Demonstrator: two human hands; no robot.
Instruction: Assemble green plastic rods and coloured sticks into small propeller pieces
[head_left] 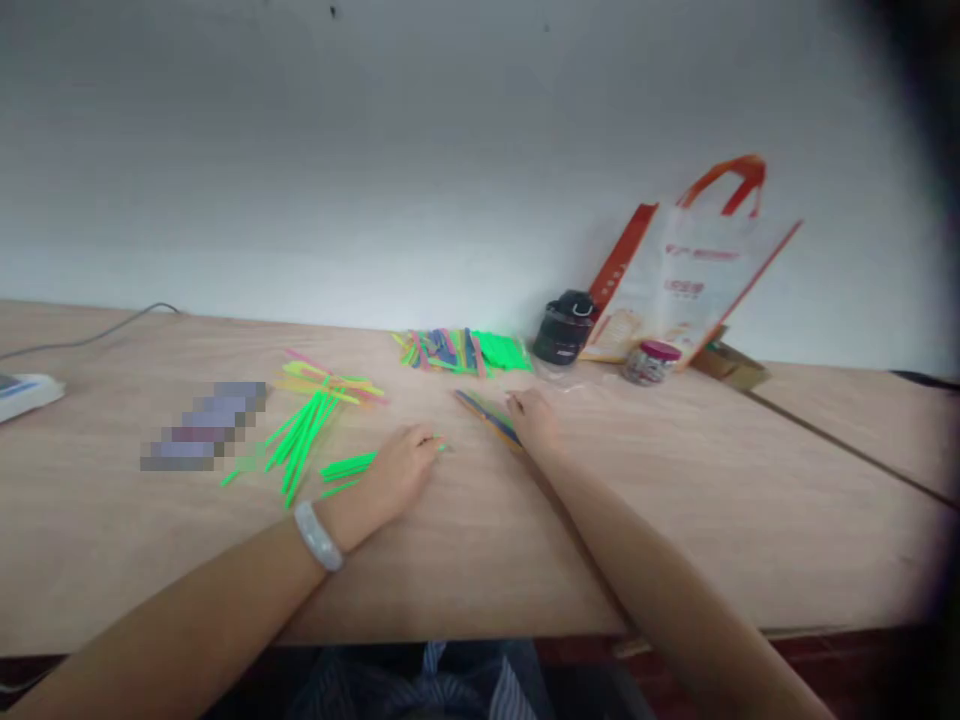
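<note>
My left hand rests low over the table with its fingers curled round thin bright green sticks. Their ends stick out on the wrist side, and a small green tip shows past the fingertips. My right hand is closed beside a few blue, green and orange strips on the table; what its fingers pinch, if anything, is hidden. To the left of my left hand, loose green sticks lie fanned out, with yellow and pink strips across their far ends.
Against the wall lie bundled coloured strips, a black lidded container, a white bag with orange handles and a jar with a dark red lid. A blurred-out flat object lies left. A seam crosses the table.
</note>
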